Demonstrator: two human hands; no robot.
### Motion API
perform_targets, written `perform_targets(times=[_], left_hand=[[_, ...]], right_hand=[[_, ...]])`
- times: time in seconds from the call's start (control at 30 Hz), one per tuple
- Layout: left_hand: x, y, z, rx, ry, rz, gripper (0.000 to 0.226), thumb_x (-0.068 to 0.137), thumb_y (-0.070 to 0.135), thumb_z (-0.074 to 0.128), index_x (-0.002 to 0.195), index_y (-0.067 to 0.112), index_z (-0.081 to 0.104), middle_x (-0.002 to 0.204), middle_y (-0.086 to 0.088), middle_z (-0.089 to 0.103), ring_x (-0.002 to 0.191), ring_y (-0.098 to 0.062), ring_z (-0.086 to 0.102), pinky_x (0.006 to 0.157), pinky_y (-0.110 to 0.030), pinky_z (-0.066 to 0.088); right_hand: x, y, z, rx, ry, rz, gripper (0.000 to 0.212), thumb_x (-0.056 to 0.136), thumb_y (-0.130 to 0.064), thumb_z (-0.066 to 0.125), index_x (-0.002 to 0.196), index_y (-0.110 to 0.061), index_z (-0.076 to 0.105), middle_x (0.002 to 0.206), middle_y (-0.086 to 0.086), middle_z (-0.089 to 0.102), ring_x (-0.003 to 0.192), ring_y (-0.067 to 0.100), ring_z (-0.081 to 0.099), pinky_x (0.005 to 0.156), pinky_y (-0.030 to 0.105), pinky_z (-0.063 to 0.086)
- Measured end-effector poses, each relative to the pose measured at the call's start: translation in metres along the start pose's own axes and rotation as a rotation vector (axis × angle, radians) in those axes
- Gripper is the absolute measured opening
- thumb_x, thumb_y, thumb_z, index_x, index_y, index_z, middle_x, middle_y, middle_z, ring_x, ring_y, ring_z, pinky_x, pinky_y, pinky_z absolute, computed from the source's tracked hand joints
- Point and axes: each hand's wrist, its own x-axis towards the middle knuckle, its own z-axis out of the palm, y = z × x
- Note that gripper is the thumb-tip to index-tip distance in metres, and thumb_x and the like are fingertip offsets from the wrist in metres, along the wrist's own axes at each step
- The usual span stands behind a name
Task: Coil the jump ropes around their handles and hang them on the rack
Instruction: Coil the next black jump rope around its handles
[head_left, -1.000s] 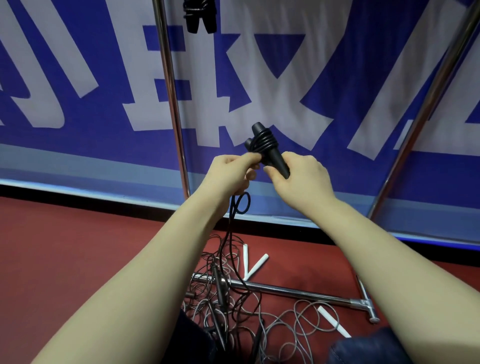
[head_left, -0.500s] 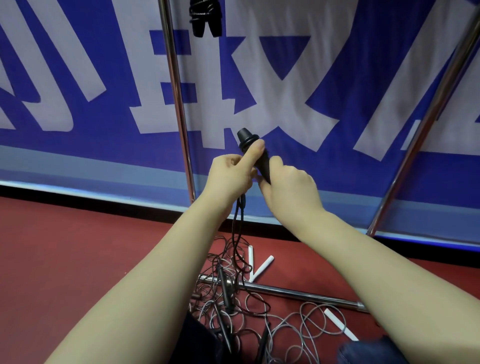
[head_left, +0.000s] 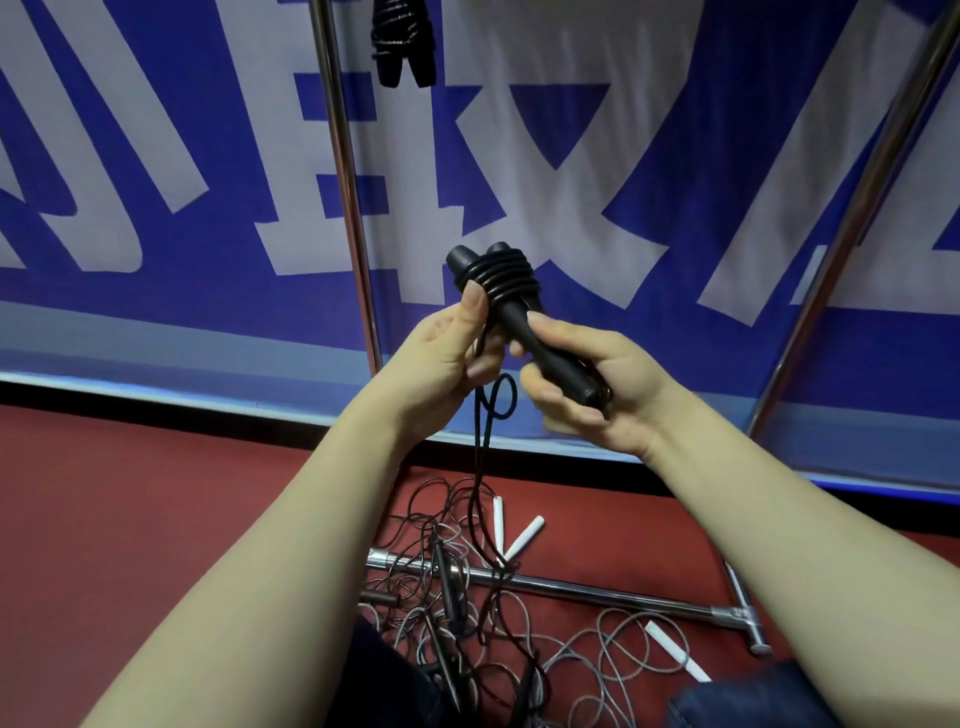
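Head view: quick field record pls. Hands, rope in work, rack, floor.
left hand: holds the loose rope, thumb against the coils
right hand: grips the lower ends of the black handles
coils: several turns round both handles, near their top
loose rope: hangs down to the floor pile
rack: upright poles, base bar on the red floor
hung rope: coiled black bundle at top edge
white handles: at the pile's edge

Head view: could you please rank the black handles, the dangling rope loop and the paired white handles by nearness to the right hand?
1. Black handles: gripped in the right hand.
2. Rope loop: hanging just to its left.
3. White handles: below, on the floor.
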Motion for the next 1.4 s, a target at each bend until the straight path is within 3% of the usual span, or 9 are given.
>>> perform_targets(times=[0.13,0.3,0.43,0.6,0.77,0.97,1.17,1.3,1.4], left_hand=[[-0.001,0.000,-0.005,-0.045,-0.049,0.015,0.047,0.070,0.070,0.050,0.072,0.029,0.072,0.064,0.005,0.043,0.048,-0.002,0.025,0.049,-0.010,0.034],[0.000,-0.003,-0.006,-0.030,-0.044,-0.033,0.055,0.072,0.068,0.046,0.084,0.023,0.076,0.051,0.009,0.031,0.045,-0.002,0.024,0.048,-0.012,0.030],[0.001,-0.002,-0.004,0.017,0.000,-0.098,0.082,0.078,0.062,0.042,0.113,-0.010,0.058,0.046,0.011,0.033,0.046,-0.005,0.022,0.049,-0.017,0.025],[0.001,0.004,0.002,0.120,0.137,-0.113,0.052,0.089,0.054,0.047,0.072,0.006,0.057,0.043,0.006,0.040,0.040,-0.007,0.026,0.047,-0.019,0.023],[0.004,0.003,0.004,0.342,0.293,-0.182,0.052,0.094,0.053,0.053,0.080,0.006,0.069,0.043,0.001,0.037,0.042,-0.013,0.030,0.045,-0.021,0.027],[0.010,-0.004,0.009,0.305,0.165,-0.217,0.023,0.099,0.025,0.057,0.105,0.005,0.065,0.049,0.002,0.047,0.038,-0.008,0.027,0.038,-0.016,0.024],[0.009,-0.002,0.008,0.355,0.216,-0.263,0.022,0.097,0.021,0.061,0.089,0.000,0.065,0.060,-0.006,0.063,0.044,-0.010,0.048,0.042,-0.018,0.033],[0.012,-0.006,0.015,0.429,0.275,-0.213,0.022,0.094,0.017,0.062,0.084,-0.002,0.068,0.058,-0.005,0.064,0.044,-0.010,0.046,0.047,-0.020,0.037],[0.012,-0.007,0.019,0.528,0.319,-0.199,0.023,0.087,0.020,0.064,0.071,0.004,0.070,0.059,-0.011,0.063,0.049,-0.014,0.047,0.055,-0.029,0.041]], right_hand=[[0.002,-0.003,0.004,-0.146,0.006,-0.059,0.033,0.080,-0.038,0.056,0.088,-0.006,0.053,0.044,0.005,0.050,0.022,0.009,0.033,0.030,0.013,0.020],[0.002,-0.005,0.005,-0.378,0.103,-0.091,0.022,0.090,-0.029,0.060,0.087,-0.008,0.056,0.049,0.010,0.055,0.029,0.016,0.045,0.030,0.017,0.031],[0.002,-0.003,0.000,-0.444,0.123,-0.130,0.018,0.092,-0.025,0.063,0.094,-0.007,0.063,0.054,0.015,0.057,0.033,0.021,0.049,0.031,0.020,0.033],[0.004,-0.003,-0.012,-0.514,0.231,-0.165,0.015,0.092,-0.019,0.065,0.094,-0.006,0.059,0.053,0.015,0.056,0.032,0.022,0.045,0.033,0.017,0.026],[0.007,-0.004,-0.024,-0.610,0.348,-0.159,0.018,0.091,-0.018,0.067,0.090,-0.009,0.052,0.052,0.014,0.057,0.033,0.023,0.046,0.035,0.019,0.027],[0.007,-0.002,-0.039,-0.677,0.425,-0.136,0.019,0.090,-0.019,0.069,0.095,-0.006,0.056,0.054,0.015,0.057,0.035,0.024,0.047,0.036,0.021,0.028],[0.010,0.001,-0.041,-0.753,0.476,-0.110,0.022,0.089,-0.024,0.070,0.097,-0.008,0.056,0.054,0.012,0.059,0.037,0.024,0.049,0.036,0.023,0.030],[0.012,0.003,-0.038,-0.924,0.564,-0.130,0.018,0.089,-0.022,0.066,0.094,-0.008,0.054,0.061,0.010,0.060,0.037,0.017,0.052,0.034,0.023,0.037],[0.016,0.010,-0.030,-1.120,0.633,-0.142,0.022,0.091,-0.026,0.064,0.097,-0.008,0.052,0.079,0.010,0.059,0.058,0.027,0.062,0.045,0.037,0.053]])
